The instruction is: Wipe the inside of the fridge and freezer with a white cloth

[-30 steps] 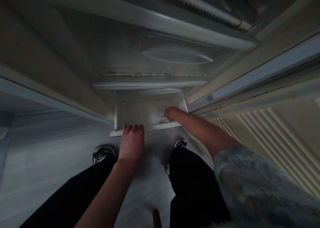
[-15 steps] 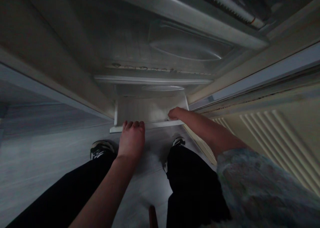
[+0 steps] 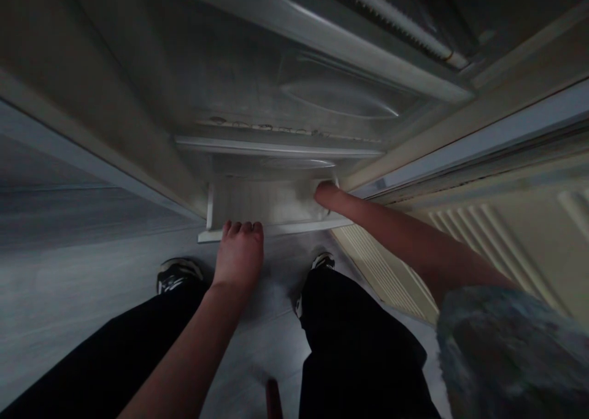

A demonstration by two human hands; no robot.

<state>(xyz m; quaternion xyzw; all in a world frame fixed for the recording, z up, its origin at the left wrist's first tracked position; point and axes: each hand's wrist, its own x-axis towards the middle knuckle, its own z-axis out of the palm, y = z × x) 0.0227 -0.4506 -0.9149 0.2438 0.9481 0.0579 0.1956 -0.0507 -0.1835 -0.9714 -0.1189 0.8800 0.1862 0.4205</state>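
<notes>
A pale, shallow drawer is pulled out at the bottom of an open cabinet that looks like a freezer. My left hand is closed over the drawer's front rim, left of its middle, with the fingers curled over the edge. Inside the drawer, toward the right back corner, my right hand is bent down and looks closed. Its fingers are turned away from view. A small whitish patch shows just below that hand, too blurred to name.
Above the drawer is a clear drawer front with a moulded handle. An open door with a ribbed cream panel stands at the right. My shoes are on the grey floor. A reddish-brown stick-like thing is at the bottom.
My right hand has moved from near the drawer's front rim back toward its right rear corner. My left hand still holds the rim. The view has shifted slightly.
</notes>
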